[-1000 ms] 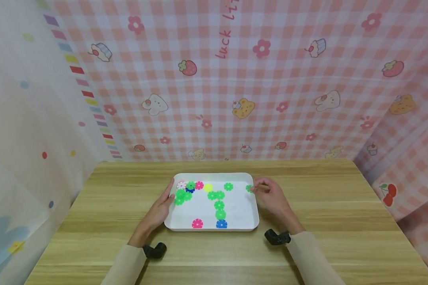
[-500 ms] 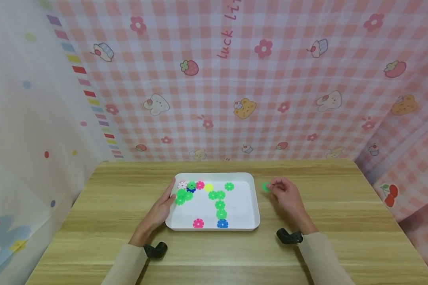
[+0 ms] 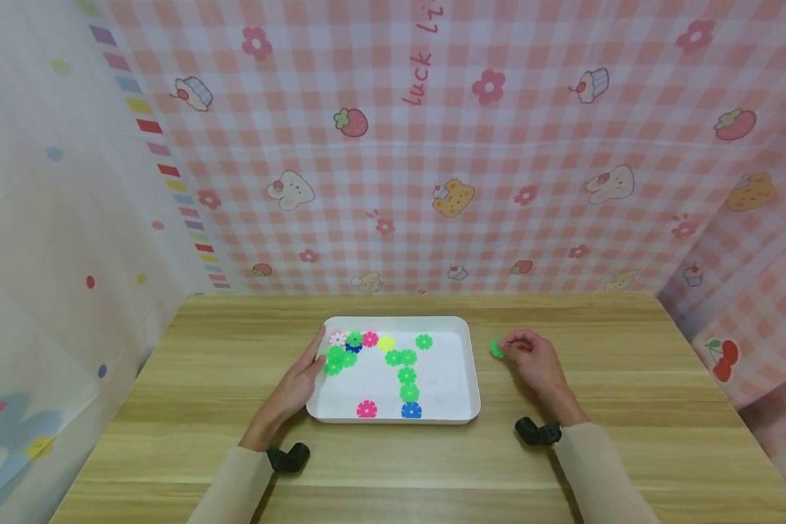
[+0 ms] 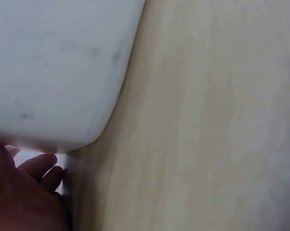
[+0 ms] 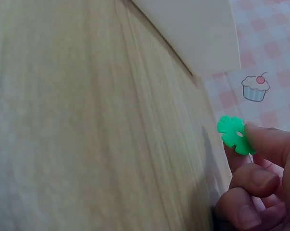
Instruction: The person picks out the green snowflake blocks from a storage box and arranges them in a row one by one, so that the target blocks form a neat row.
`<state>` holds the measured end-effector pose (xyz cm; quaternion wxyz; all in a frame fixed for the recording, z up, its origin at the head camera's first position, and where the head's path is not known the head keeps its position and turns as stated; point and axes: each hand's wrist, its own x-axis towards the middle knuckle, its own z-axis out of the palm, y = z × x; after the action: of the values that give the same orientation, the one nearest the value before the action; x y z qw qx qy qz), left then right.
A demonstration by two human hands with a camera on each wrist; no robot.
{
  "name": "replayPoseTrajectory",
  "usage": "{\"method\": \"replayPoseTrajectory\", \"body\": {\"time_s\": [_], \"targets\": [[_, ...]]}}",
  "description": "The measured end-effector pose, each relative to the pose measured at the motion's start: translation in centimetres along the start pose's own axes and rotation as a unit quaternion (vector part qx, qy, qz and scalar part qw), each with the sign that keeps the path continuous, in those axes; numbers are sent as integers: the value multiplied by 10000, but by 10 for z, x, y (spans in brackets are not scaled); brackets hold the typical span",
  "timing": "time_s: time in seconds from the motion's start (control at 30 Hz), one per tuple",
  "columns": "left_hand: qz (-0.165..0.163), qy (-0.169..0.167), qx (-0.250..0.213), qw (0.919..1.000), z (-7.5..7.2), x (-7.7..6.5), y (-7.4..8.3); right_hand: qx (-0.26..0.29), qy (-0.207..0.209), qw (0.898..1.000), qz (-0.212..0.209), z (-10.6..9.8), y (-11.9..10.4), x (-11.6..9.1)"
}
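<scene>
My right hand (image 3: 536, 362), to the right of the tray, pinches a green notched plastic disc (image 3: 496, 348) between thumb and fingers. In the right wrist view this snowflake-shaped disc (image 5: 231, 132) stands tilted at the fingertips, and the other fingers are curled below it. My left hand (image 3: 295, 386) grips the left side of the white tray (image 3: 445, 389), thumb at the rim and fingers along the outer wall. Inside the tray lie several green discs (image 3: 407, 375), pink discs (image 3: 367, 409), a blue disc (image 3: 411, 410), a yellow disc (image 3: 386, 343) and a white disc (image 3: 337, 339).
The tray rests on a wood-grain table (image 3: 393, 473). A pink checked cloth (image 3: 393, 182) hangs behind the table's back edge, and a white patterned cloth (image 3: 39, 204) hangs at the left. Each wrist carries a black camera mount (image 3: 538, 431).
My right hand has carried the green disc from the tray's right rim outward to the right, over the table. The left hand keeps its hold on the tray.
</scene>
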<state>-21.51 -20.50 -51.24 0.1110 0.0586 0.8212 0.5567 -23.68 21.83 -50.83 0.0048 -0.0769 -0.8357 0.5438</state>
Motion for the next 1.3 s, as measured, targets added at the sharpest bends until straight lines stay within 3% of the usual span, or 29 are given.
{"method": "replayPoseTrajectory", "body": {"time_s": [0.33, 0.63, 1.07, 1.3], "targets": [[20, -2, -68, 10000, 0, -1, 1, -319, -82, 9994, 60, 0, 1, 1], [-177, -63, -126, 9997, 0, -1, 8, -465, 9, 9989, -113, 4, 5, 3], [66, 242, -115, 9996, 2, 0, 0, -500, 203, 9984, -172, 9, 2, 2], [42, 359, -13, 9993, 2, 0, 0, -531, 277, 9979, -259, 9, 2, 1]]}}
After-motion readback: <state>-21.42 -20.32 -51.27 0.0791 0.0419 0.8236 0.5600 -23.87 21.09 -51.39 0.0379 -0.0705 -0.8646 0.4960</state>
